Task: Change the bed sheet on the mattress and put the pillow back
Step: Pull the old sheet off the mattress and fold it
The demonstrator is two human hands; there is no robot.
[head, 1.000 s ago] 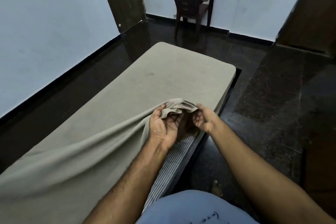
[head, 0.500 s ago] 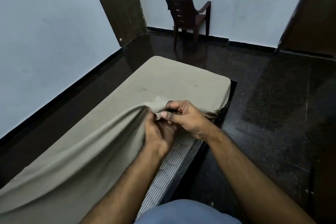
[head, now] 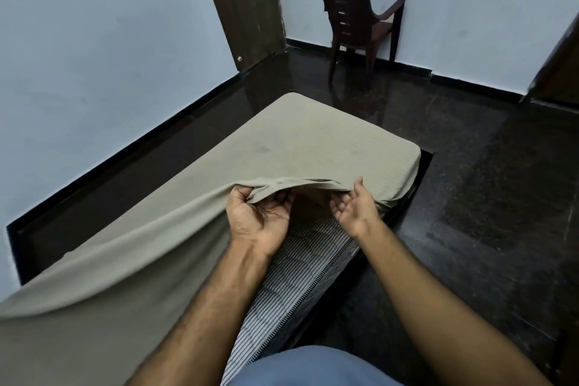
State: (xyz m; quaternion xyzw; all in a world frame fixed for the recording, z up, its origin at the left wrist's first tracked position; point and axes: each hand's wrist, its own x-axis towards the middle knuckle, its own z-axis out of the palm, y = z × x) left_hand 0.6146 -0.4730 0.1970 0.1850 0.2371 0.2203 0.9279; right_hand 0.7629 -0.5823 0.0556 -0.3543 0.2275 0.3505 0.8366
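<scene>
I have the loose edge of the beige bed sheet (head: 194, 247) lifted off the right side of the mattress (head: 300, 276), and both of my hands are under it, palms turned up. My left hand (head: 260, 219) grips a bunch of the hem, the fingers curled round the cloth and the thumb on the far side of the fold. My right hand (head: 355, 208) is further along the same edge; its fingers are loosely bent with the palm open to me, the thumb stands up against the sheet's rim and the fingertips reach beneath the cloth (whether they actually pinch it I cannot tell, since the hem hides the tips).

Between my two hands the hem hangs as a raised arch, and under it the mattress shows its grey-and-white striped ticking with a corded seam along the near right edge. The far end of the sheet lies flat and fitted over the far corners of the mattress, while the near left part sags in a long slack fold running toward me. The mattress lies low on the dark polished floor (head: 470, 197), with its left side near the pale blue wall (head: 94, 56).

A dark brown plastic chair (head: 360, 25) stands against the far wall, and a dark door (head: 244, 3) is in the corner left of it. My blue clothing (head: 313, 367) fills the bottom edge.
</scene>
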